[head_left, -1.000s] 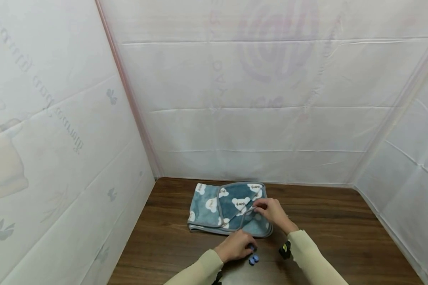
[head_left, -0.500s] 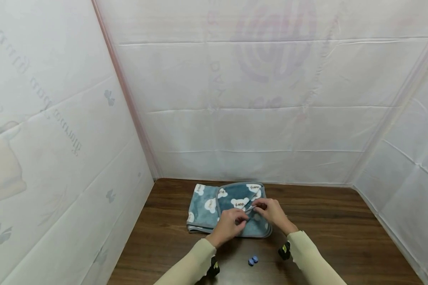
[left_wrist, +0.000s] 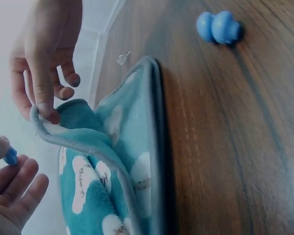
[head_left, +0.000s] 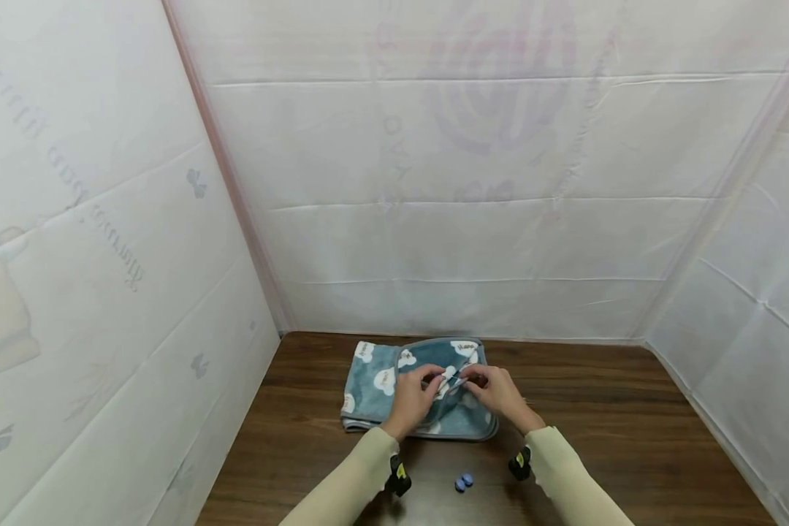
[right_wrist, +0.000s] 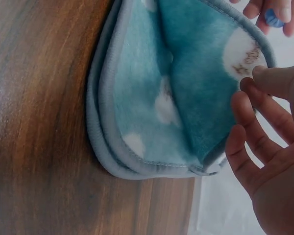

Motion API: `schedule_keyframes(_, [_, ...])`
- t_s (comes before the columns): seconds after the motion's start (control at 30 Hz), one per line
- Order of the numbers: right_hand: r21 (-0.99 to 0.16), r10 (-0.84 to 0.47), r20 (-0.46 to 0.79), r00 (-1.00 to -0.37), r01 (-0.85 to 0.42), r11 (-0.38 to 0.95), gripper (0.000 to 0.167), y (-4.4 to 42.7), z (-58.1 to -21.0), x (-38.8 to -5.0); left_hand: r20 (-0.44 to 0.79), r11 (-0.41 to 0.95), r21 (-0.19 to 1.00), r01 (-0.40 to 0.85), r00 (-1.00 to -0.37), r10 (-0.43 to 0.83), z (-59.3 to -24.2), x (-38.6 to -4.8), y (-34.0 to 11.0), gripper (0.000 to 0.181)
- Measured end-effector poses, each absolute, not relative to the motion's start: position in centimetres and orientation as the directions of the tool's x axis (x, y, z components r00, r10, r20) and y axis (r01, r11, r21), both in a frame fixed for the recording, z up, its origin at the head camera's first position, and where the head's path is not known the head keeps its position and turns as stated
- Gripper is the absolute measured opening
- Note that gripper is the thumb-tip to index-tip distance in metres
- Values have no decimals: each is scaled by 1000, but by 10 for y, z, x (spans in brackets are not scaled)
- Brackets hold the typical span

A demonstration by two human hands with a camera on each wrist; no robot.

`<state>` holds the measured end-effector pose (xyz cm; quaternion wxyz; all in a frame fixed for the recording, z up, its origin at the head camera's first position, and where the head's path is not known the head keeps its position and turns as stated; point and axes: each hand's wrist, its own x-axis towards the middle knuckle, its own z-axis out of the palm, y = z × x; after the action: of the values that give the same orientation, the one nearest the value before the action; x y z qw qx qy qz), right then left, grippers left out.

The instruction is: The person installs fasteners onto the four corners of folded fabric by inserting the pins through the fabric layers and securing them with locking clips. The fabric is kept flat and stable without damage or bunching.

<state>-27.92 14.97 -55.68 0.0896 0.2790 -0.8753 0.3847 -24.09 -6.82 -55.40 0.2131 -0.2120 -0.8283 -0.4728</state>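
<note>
the head view looks down and forward from high up; both wrist views sit close, tipped sideways, and both see the blue blanket.

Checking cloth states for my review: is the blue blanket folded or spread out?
Folded: the blue blanket shows stacked edges along one side, though the right hand pinches a raised flap.
</note>
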Motion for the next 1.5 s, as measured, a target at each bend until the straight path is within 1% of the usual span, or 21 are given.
schedule_keyframes(0.1, [-628,-425,381,-821,-567,533,15,148,-556,-279,507,419,753,508,-853,123,-555,-245,-69,13])
schedule_keyframes(0.23, [-622,-427,383,-819,-571,537,16,145,-556,-280,433,349,825,445,-894,117,-560,-250,-70,11])
schedule_keyframes(0.33, [-624,-424,374,-825,-562,543,15,143,-555,-281,394,319,854,412,-911,122,-563,-252,-72,9])
schedule_keyframes(0.5, [-639,-443,354,-824,-559,528,15,141,-551,-279,367,322,862,390,-921,133,-566,-253,-73,8])
schedule_keyframes(0.67, [-650,-465,325,-823,-552,523,15,138,-548,-277,360,344,857,383,-924,132,-567,-252,-71,8])
schedule_keyframes(1.13, [-650,-492,292,-820,-548,527,17,136,-545,-276,406,377,822,427,-904,137,-571,-253,-70,8])
schedule_keyframes(1.33, [-649,-494,301,-815,-555,521,17,136,-546,-276,426,376,812,447,-894,143,-572,-253,-71,8])
schedule_keyframes(1.5, [-650,-498,308,-810,-562,512,19,137,-547,-276,415,364,823,437,-899,140,-569,-251,-71,7])
